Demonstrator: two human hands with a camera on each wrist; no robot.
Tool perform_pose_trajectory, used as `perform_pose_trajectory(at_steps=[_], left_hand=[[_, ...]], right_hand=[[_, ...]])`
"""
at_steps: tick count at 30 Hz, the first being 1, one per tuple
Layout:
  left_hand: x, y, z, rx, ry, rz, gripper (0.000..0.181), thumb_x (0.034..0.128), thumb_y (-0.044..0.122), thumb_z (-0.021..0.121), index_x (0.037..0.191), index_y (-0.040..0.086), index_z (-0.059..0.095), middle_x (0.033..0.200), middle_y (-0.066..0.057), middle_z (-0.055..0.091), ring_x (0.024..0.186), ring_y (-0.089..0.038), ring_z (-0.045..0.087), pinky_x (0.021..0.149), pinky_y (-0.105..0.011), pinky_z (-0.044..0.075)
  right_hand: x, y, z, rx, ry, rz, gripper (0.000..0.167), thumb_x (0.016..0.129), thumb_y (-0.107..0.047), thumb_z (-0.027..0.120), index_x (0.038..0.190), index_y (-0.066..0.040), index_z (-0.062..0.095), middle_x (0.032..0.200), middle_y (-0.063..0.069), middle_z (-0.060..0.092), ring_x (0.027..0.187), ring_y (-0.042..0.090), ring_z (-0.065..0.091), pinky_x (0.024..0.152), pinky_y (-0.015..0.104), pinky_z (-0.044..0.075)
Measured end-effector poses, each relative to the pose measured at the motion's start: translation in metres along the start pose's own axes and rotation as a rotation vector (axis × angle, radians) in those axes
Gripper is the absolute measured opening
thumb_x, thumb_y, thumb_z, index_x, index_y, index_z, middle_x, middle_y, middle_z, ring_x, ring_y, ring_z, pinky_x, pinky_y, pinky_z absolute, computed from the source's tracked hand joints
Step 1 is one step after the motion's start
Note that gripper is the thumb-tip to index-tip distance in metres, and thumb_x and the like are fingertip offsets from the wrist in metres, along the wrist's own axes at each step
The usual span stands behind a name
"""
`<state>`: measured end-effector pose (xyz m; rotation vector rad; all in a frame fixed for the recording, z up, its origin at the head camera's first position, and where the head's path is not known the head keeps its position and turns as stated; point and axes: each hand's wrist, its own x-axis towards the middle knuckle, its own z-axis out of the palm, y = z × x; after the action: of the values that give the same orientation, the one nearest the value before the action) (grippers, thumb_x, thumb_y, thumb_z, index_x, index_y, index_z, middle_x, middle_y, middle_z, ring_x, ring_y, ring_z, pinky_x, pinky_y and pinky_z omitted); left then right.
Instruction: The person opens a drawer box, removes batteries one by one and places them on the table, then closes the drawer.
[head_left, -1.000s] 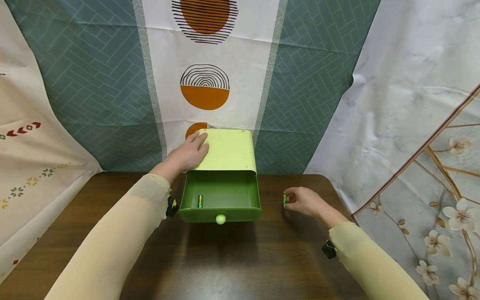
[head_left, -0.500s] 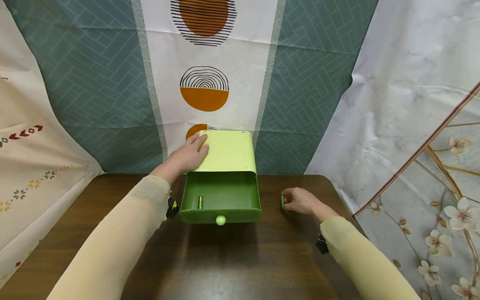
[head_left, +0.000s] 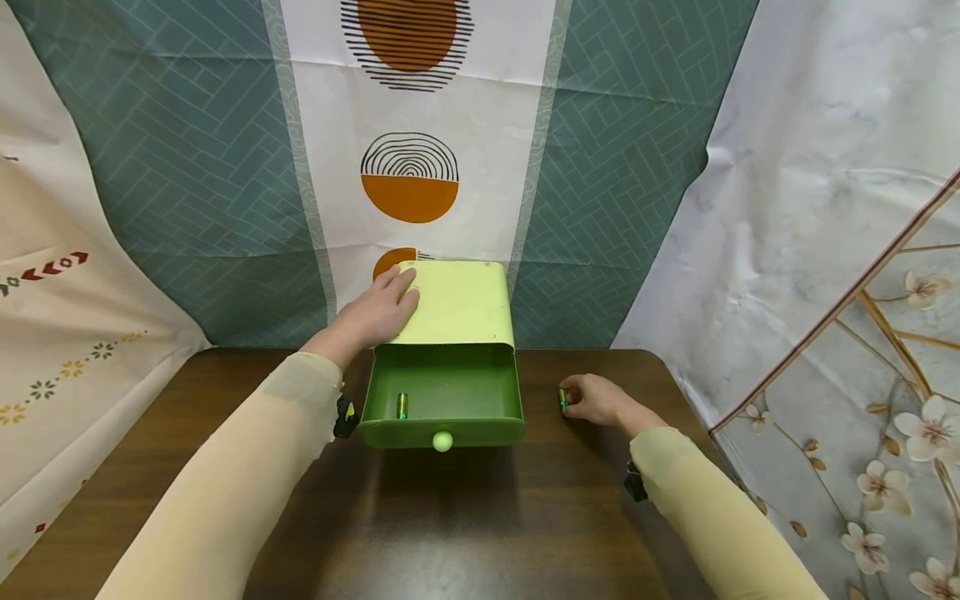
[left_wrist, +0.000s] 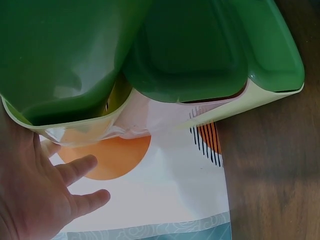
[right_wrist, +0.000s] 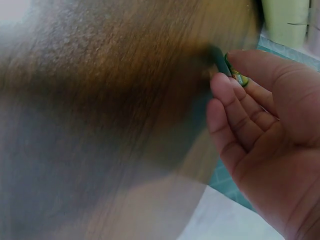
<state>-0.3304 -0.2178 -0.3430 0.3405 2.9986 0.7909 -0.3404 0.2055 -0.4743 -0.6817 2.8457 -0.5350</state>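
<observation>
My left hand (head_left: pixel 380 310) rests on the top left of a light-green drawer box (head_left: pixel 461 304), its fingers spread in the left wrist view. The box's dark-green drawer (head_left: pixel 465 392) is pulled out and has a round pale knob (head_left: pixel 442 441). Inside it, toward the left, is a gold-and-green battery (head_left: pixel 402 406). To the right of the box, low over the table, my right hand (head_left: pixel 600 402) pinches another battery (head_left: pixel 562 398) between thumb and fingers. In the right wrist view that battery (right_wrist: pixel 239 77) is partly hidden by the fingers; whether it touches the table I cannot tell.
The box stands on a dark wooden table (head_left: pixel 450 517), near its back edge. A patterned cloth (head_left: pixel 622 208) hangs right behind it. More cloths hang at the left (head_left: pixel 90 333) and right (head_left: pixel 825 333) sides. In the left wrist view, more green drawer fronts (left_wrist: pixel 195 50) show.
My right hand has shifted slightly left toward the box, carrying the battery with it. The left hand, the drawer and the battery inside it look unmoved.
</observation>
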Motion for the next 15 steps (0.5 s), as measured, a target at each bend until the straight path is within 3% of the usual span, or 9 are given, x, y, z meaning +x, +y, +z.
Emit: perform_pose_trajectory(at_steps=[15], left_hand=[[0.0005, 0.001, 0.0003, 0.029, 0.009, -0.012, 0.07, 0.1186, 0.054, 0.019, 0.181, 0.023, 0.011, 0.186, -0.007, -0.004, 0.168, -0.043, 0.013, 0.129, -0.071, 0.019]], right_hand=[[0.0084, 0.0068, 0.0041, 0.03, -0.037, -0.008, 0.05, 0.099, -0.01, 0.083, 0.141, 0.011, 0.067, 0.111, 0.01, 0.074, 0.107, 0.028, 0.07, 0.101, 0.052, 0.058]])
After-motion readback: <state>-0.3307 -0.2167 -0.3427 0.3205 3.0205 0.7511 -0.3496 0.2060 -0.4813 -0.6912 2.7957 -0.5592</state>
